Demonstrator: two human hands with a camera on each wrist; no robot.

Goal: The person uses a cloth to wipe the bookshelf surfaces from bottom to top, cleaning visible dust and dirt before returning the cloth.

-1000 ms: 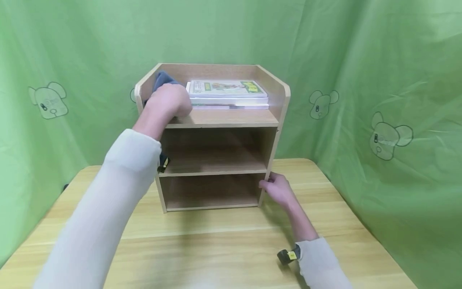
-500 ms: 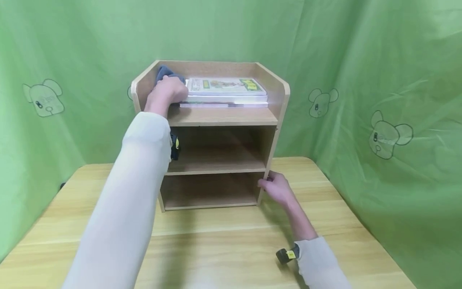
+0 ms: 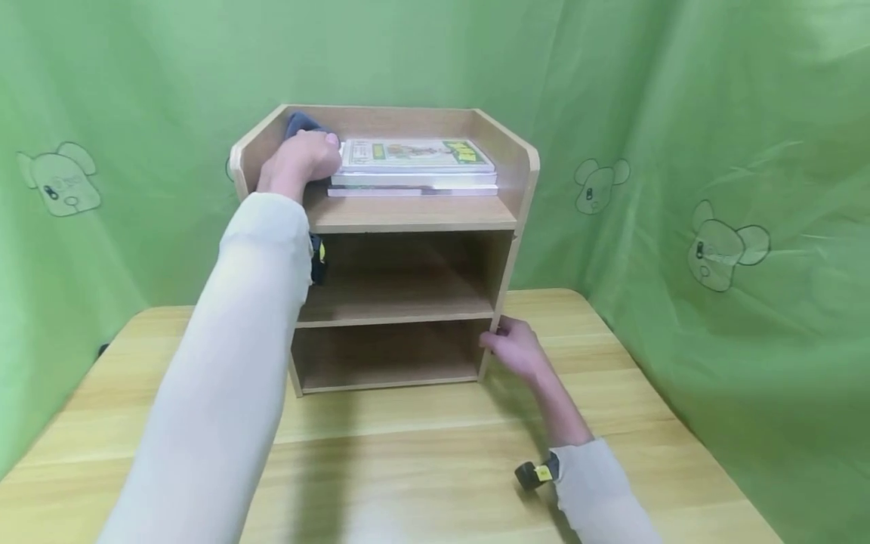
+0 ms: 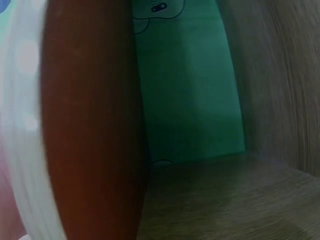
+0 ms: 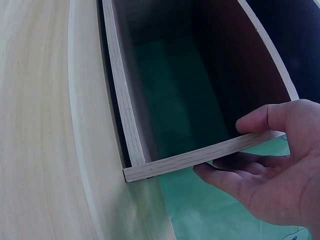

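A: What has the left hand (image 3: pixel 302 157) got?

B: It's curled round a blue-grey cloth (image 3: pixel 300 122), gripping it, though most of its fingers are hidden

A: And the right hand (image 3: pixel 518 346)?

B: Pinching the side panel (image 5: pixel 200 157) beside the bottom compartment, thumb on the inner face, fingers on the outer

A: Where exactly is the cloth?

B: At the left end of the top tier of the wooden shelf unit (image 3: pixel 414 219), near the stack of books (image 3: pixel 414 181); whether it touches the wood I can't tell

A: How do the books lie?

B: Flat, one on another, the uppermost cover pale with green and yellow patches

A: And further out?

B: The unit stands upright on a pale wood-grain table (image 3: pixel 421 468), with a green curtain (image 3: pixel 408 45) behind and at both sides, round-eared animal heads drawn on it
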